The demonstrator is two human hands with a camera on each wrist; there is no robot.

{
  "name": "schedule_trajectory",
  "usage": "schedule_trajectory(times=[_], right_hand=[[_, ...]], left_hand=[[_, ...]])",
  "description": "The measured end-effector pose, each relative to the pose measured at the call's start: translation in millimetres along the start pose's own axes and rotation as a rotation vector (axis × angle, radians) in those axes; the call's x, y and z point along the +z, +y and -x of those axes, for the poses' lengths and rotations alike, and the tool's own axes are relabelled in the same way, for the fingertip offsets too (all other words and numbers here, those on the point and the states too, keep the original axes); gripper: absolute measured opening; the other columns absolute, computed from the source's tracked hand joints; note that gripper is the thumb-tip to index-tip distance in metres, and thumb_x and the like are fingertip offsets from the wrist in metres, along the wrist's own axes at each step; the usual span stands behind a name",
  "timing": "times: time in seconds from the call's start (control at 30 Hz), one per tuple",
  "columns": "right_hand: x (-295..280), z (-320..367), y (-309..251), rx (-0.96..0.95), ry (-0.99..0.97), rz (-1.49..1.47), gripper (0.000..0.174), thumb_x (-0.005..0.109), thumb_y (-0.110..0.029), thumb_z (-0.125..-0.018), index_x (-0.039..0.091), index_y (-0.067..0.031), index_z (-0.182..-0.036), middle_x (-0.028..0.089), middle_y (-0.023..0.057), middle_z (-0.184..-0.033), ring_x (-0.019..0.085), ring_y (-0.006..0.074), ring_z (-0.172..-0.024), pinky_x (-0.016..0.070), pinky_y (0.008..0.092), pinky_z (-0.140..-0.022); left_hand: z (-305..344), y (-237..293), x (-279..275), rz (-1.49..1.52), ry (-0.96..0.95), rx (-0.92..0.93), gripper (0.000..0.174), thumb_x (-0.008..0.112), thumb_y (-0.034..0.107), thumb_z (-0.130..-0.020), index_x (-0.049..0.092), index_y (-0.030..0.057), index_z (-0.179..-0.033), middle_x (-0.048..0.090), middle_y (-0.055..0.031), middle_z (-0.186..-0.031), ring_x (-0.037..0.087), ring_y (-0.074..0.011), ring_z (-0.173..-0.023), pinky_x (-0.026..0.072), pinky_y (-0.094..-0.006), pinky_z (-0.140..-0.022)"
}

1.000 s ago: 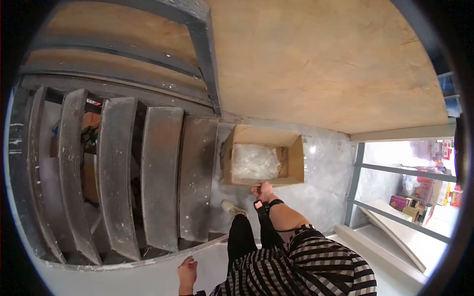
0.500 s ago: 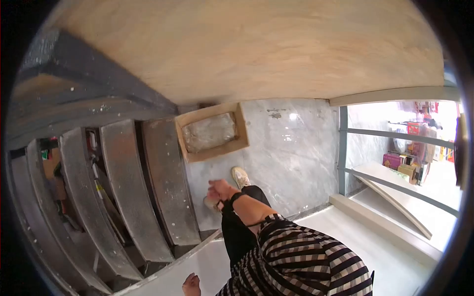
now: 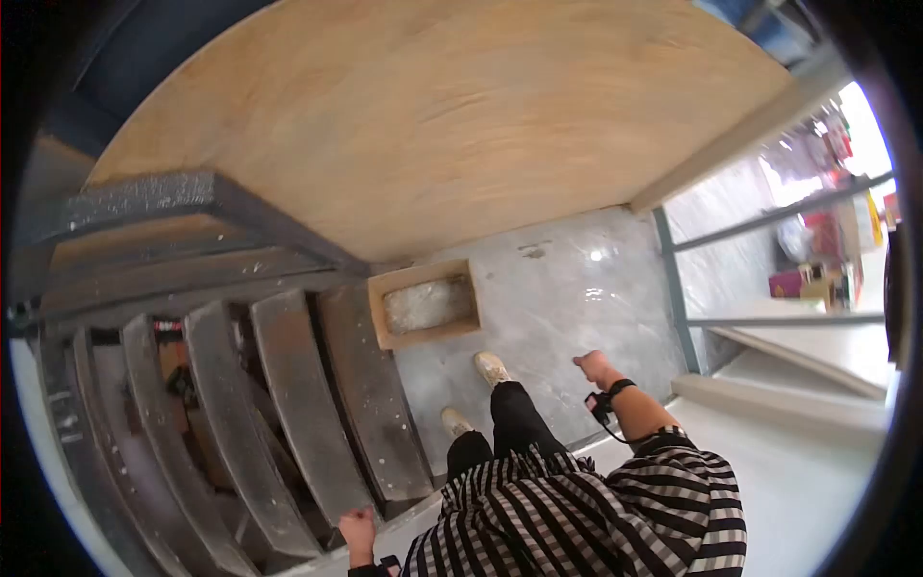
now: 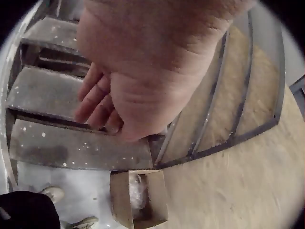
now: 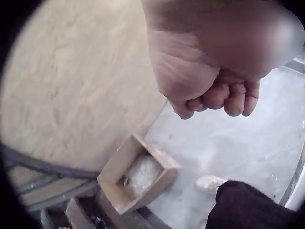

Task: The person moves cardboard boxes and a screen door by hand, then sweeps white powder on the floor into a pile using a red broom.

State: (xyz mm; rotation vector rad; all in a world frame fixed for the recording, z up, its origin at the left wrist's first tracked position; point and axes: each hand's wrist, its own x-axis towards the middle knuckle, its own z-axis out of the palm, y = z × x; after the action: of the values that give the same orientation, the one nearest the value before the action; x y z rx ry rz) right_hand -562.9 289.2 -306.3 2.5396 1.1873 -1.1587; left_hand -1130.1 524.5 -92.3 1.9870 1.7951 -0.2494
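My right hand (image 3: 590,366), right of the cardboard box (image 3: 429,335), is curled on nothing. My left hand (image 3: 358,532), well behind the box, hangs relaxed and empty. The box sits on the floor just beyond my shoes (image 3: 491,366). In my judgement, both hands are best kept free for balance. Count: one box, one plastic bundle (image 3: 426,304) inside it, two shoes.

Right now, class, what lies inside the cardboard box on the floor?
A crumpled, whitish clear plastic bundle fills the cardboard box. Whatever lies beneath or within the plastic is hidden.
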Motion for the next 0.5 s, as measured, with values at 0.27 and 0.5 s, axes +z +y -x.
schedule_trajectory(times=[0.27, 0.5], right_hand=[[75.3, 225.0, 37.6, 0.126, 0.062, 0.033, 0.023, 0.046, -0.014, -0.077, 0.065, -0.0069, -0.088, 0.063, 0.0167, -0.085, 0.063, 0.0294, -0.079, 0.0513, 0.0365, -0.070], [96.9, 275.1, 36.7, 0.729, 0.283, -1.096, 0.041, 0.039, 0.006, -0.073, 0.053, -0.0009, -0.112, 0.059, 0.0191, -0.098, 0.061, 0.0337, -0.079, 0.0543, 0.0426, -0.050]], left_hand=[[-103.0, -27.9, 18.7, 0.154, 0.072, 0.149, 0.016, 0.057, 0.003, -0.055, 0.041, -0.0005, -0.056, 0.043, -0.0160, -0.049, 0.043, -0.0299, -0.046, 0.0385, -0.0402, -0.051], [-101.0, 75.9, 3.7, 0.017, 0.051, 0.353, 0.011, 0.059, 0.005, -0.064, 0.050, -0.0008, -0.067, 0.048, -0.0155, -0.055, 0.049, -0.0293, -0.052, 0.0410, -0.0387, -0.055]])
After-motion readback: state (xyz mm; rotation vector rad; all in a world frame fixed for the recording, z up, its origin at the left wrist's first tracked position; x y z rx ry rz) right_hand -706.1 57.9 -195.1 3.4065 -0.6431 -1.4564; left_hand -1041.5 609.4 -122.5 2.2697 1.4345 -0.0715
